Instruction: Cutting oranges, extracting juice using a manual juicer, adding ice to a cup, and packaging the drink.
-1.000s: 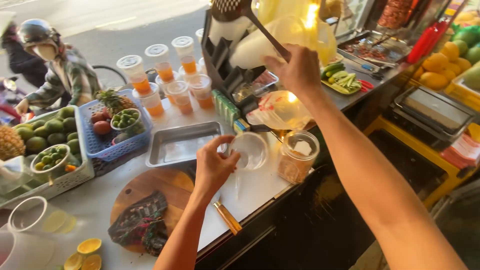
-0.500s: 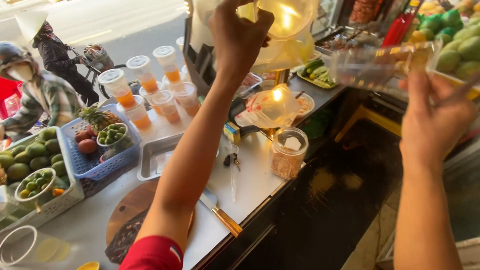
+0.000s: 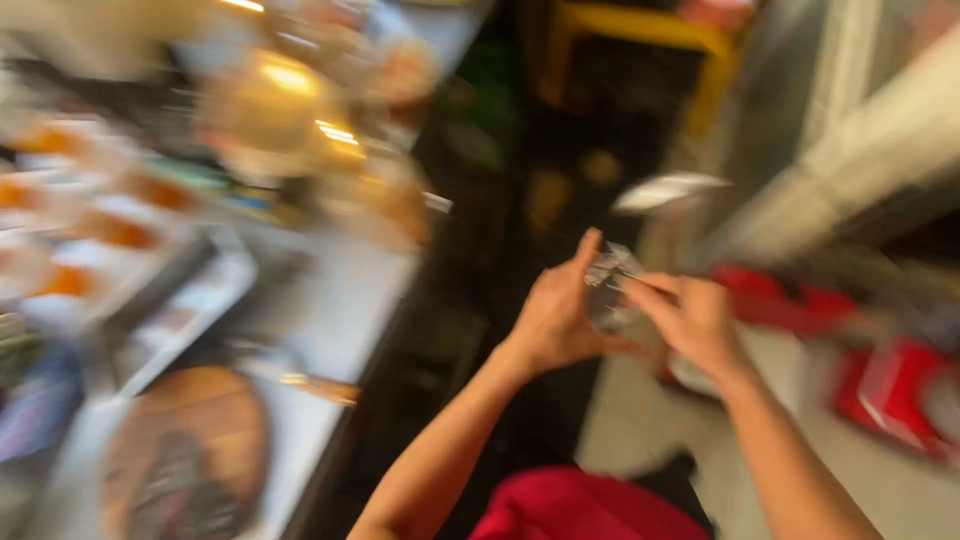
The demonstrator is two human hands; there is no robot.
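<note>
Head view, blurred: clear plastic cup (image 3: 612, 290) being pinched between left hand (image 3: 560, 318) and right hand (image 3: 690, 322), out over the floor, right of the counter (image 3: 340, 300). Risk: thin wall buckling, cup slipping and dropping.

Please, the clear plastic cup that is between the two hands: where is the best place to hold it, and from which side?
Probably around its side wall, from the left and right as now. The left hand and right hand meet on the clear plastic cup, whose thin wall likely dents, so a light, wide hold seems best. Blur hides its rim and tilt.
</note>
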